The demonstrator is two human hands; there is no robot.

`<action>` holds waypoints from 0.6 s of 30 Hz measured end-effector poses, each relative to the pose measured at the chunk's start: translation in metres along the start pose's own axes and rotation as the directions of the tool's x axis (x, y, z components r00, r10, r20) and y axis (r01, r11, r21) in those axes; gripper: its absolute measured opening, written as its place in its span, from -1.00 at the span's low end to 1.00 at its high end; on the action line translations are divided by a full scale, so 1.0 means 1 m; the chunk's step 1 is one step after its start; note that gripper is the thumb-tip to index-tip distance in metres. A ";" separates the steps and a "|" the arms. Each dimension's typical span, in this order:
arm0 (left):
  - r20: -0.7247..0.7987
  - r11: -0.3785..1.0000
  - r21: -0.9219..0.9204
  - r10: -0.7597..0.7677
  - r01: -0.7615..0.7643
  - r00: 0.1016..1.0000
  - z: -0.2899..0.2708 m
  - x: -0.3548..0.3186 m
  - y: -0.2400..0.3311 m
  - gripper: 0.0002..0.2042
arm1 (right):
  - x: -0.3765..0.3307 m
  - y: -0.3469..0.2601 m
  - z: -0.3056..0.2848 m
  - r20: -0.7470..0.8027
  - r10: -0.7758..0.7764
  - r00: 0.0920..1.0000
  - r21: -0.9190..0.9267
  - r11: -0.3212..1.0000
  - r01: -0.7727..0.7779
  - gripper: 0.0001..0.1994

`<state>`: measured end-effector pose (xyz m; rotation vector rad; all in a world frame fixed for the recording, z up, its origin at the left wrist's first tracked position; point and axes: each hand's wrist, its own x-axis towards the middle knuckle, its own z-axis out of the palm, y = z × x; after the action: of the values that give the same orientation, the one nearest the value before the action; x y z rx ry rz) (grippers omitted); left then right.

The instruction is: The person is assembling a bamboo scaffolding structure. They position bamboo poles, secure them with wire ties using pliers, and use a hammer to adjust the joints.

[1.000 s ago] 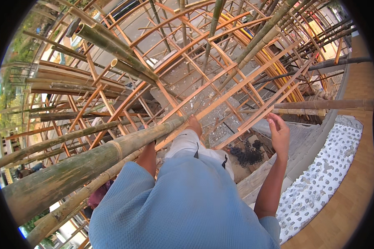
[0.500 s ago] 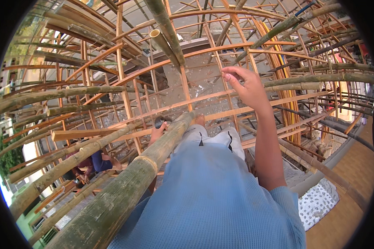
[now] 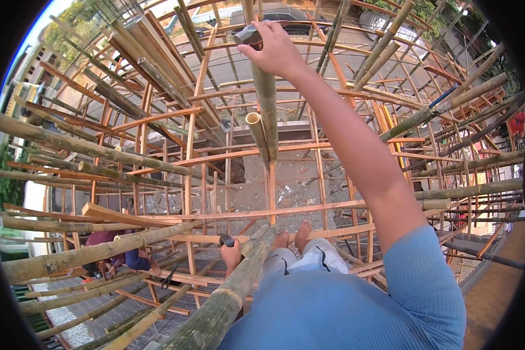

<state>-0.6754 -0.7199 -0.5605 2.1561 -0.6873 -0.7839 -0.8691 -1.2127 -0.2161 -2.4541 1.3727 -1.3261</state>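
My right arm stretches up and away, and my right hand (image 3: 276,49) is closed on a grey, dark-sided object (image 3: 249,37) whose kind I cannot make out. This object lies against the upper part of an upright bamboo pole (image 3: 265,96). Low beside my left leg, my left hand (image 3: 231,255) is wrapped round a tool with a dark, rounded end (image 3: 226,240); the rest of it is hidden. A thick green bamboo pole (image 3: 207,315) slants past my left side, between that hand and my body.
Wooden battens (image 3: 309,207) and bamboo poles (image 3: 58,261) form a scaffold all round. My bare feet (image 3: 302,233) are near a crosspiece. A short hollow bamboo piece (image 3: 254,119) leans on the upright pole. Another person (image 3: 114,256) crouches lower left; a car (image 3: 271,18) stands beyond.
My right hand has gone from pinched fingers above the battens up to the grey object by the upright pole. The view has tilted up; my left hand still grips the dark-ended tool.
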 end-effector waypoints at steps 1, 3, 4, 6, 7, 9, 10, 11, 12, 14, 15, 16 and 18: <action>-0.012 0.998 0.058 -0.012 0.013 1.000 -0.002 -0.003 0.001 -0.65 | 0.011 -0.013 0.013 -0.012 0.065 0.998 -0.136 0.989 -0.066 -0.19; -0.024 0.995 0.094 -0.029 0.031 0.999 -0.009 -0.008 0.002 -0.66 | 0.033 -0.023 0.035 0.007 0.131 0.991 -0.119 0.984 -0.129 -0.13; -0.024 0.998 0.061 -0.033 0.034 0.999 -0.008 -0.009 0.004 -0.67 | 0.040 -0.016 0.034 -0.040 0.132 0.990 -0.194 0.971 -0.137 -0.13; -0.008 0.997 0.065 -0.030 0.030 1.000 -0.008 -0.012 0.000 -0.68 | 0.041 -0.024 0.041 -0.098 0.138 0.986 -0.293 0.942 -0.161 -0.13; 0.016 0.994 0.107 -0.023 0.021 1.000 -0.008 -0.011 -0.002 -0.69 | 0.040 -0.014 0.038 -0.067 0.107 0.992 -0.245 0.962 -0.120 -0.15; 0.076 0.988 0.151 -0.038 0.026 0.996 -0.010 -0.007 0.029 -0.69 | 0.038 0.007 0.035 0.155 0.170 0.973 -0.138 0.979 -0.149 -0.22; 0.063 0.981 0.184 -0.067 0.054 0.996 -0.014 -0.012 0.023 -0.68 | 0.040 0.007 0.037 0.166 0.147 0.975 -0.183 0.976 -0.116 -0.26; 0.047 0.976 0.204 -0.087 0.076 0.995 -0.014 -0.009 0.015 -0.66 | 0.043 0.004 0.041 0.170 0.131 0.977 -0.175 0.979 -0.101 -0.29; 0.033 0.971 0.220 -0.103 0.094 0.994 -0.012 -0.004 0.007 -0.65 | 0.044 0.001 0.044 0.170 0.113 0.979 -0.170 0.982 -0.084 -0.32; 0.004 0.964 0.252 -0.083 0.079 0.997 -0.010 0.002 -0.003 -0.64 | 0.048 -0.001 0.045 0.145 0.076 0.986 -0.155 0.987 -0.054 -0.37; -0.015 0.962 0.262 -0.073 0.074 0.997 -0.008 -0.001 -0.003 -0.64 | 0.044 0.002 0.045 0.133 0.062 0.989 -0.144 0.989 -0.043 -0.38; -0.034 0.959 0.273 -0.063 0.070 0.997 -0.007 -0.002 -0.004 -0.65 | 0.044 0.004 0.046 0.121 0.050 0.991 -0.133 0.991 -0.033 -0.40; 0.002 0.962 0.274 -0.023 0.022 1.000 -0.007 0.001 -0.005 -0.66 | 0.046 0.011 0.046 0.078 -0.013 0.997 -0.129 0.991 0.023 -0.43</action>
<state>-0.6682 -0.7145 -0.5610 2.4145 -0.8155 -0.7412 -0.8336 -1.2678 -0.2196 -2.5756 1.4668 -1.1674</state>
